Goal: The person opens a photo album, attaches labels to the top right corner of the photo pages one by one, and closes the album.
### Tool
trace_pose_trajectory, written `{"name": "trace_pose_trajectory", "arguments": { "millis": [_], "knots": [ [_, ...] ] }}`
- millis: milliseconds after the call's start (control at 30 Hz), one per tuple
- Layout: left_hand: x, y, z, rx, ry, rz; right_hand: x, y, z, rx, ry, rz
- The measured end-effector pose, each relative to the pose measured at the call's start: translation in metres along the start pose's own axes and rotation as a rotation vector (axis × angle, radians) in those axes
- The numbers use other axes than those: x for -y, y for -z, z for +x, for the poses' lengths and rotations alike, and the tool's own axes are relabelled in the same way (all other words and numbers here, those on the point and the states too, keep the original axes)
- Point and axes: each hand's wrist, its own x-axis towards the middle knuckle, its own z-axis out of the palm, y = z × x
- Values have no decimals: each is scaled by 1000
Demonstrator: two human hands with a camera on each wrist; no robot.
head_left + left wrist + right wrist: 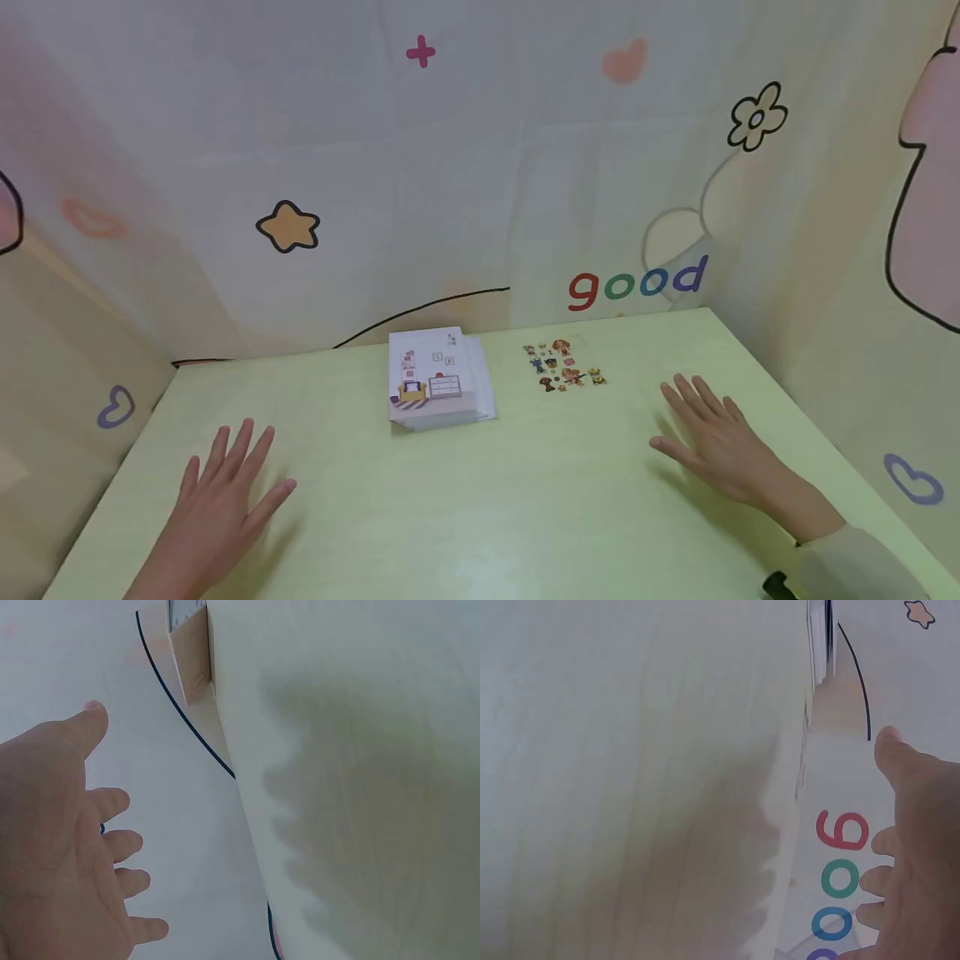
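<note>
My left hand point(217, 508) hovers over the left part of the table, fingers spread and straight, holding nothing. On the right side my right hand point(720, 450) is held the same way, palm down above its shadow. Between them, toward the back, lies a white box-like stack point(431, 367) with a printed room scene of a chair and drawers on top. White sheets or cards show along its right side. Right of it is a clear sticker sheet point(564, 367) with small cartoon figures, nearer to the right hand.
The pale yellow-green table point(450, 517) meets a printed curtain point(360, 167) at the back and on both sides. A black object point(778, 586) pokes in at the bottom right, beside the right sleeve point(855, 562).
</note>
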Motion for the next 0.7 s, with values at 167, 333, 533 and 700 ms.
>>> {"name": "trace_pose_trajectory", "arguments": {
  "millis": [167, 333, 533, 700],
  "knots": [
    [-9, 1, 8, 7, -7, -3, 11, -1, 7, 12, 15, 12],
    [-19, 0, 16, 28, -8, -10, 23, -2, 13, 25, 33, 32],
    [-31, -5, 26, 49, -20, -29, 37, -4, 22, 37, 54, 25],
    [-39, -8, 36, 49, -41, -33, 50, -8, 32, 42, 78, 21]
  ]
}}
